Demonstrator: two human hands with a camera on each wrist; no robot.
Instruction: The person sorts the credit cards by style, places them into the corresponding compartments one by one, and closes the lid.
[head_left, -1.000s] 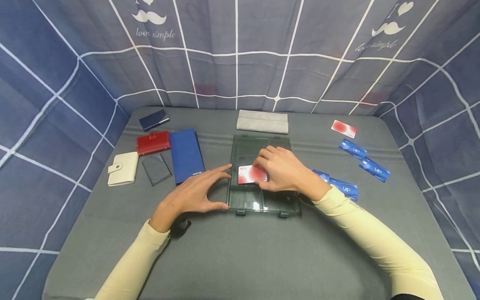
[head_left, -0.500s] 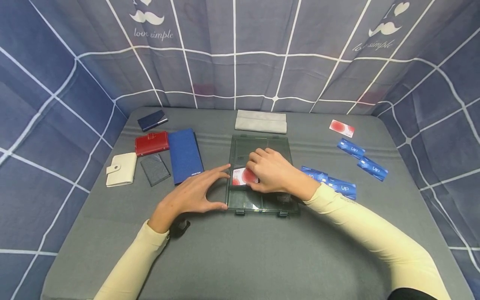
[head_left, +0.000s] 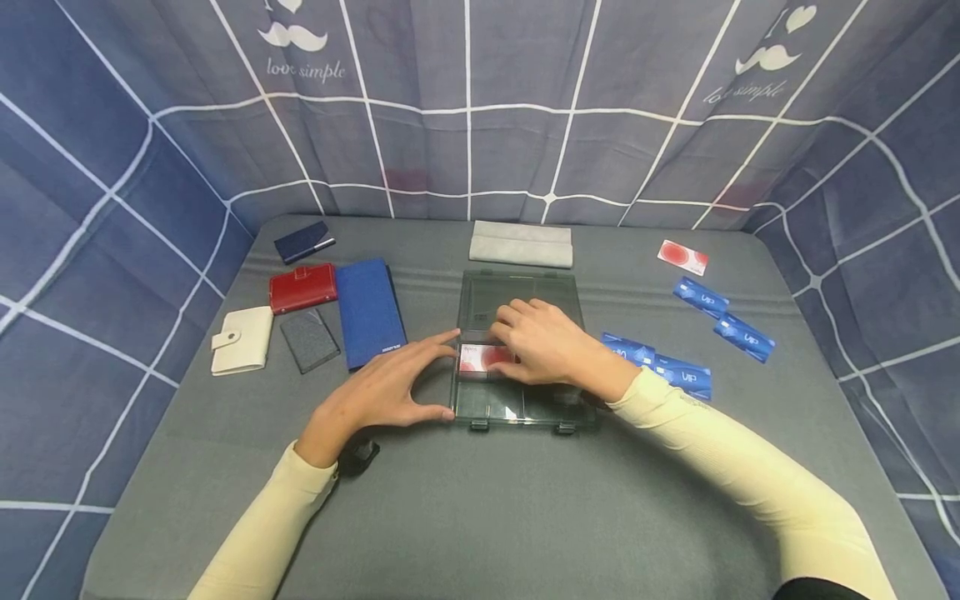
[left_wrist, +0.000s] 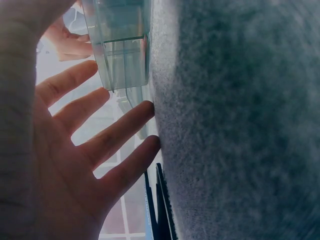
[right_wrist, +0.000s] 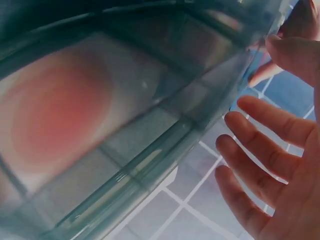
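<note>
A transparent green divided box (head_left: 483, 304) stands at the middle of the table. A white card with a red circle (head_left: 474, 358) lies in its left middle compartment. My right hand (head_left: 547, 342) is over the box, its fingers covering the card's right end; in the right wrist view its fingers (right_wrist: 250, 145) are apart, tips near the rim, no card showing between them. Through the green wall there, a red-circled card surface (right_wrist: 60, 115) shows large and blurred. My left hand (head_left: 378, 387) has its fingers spread, index fingertip and thumb at the box's left edge.
Left of the box lie a blue wallet (head_left: 370, 312), a red wallet (head_left: 303, 288), a cream wallet (head_left: 243, 340), a grey card holder (head_left: 310, 342) and a navy case (head_left: 302, 242). Blue VIP cards (head_left: 684, 377) lie right. A grey folded pouch (head_left: 521, 244) lies behind.
The card has moved left and down, into the left middle compartment. My right hand moved left with it, then stayed while the card sank below its fingers. My left hand has stayed.
</note>
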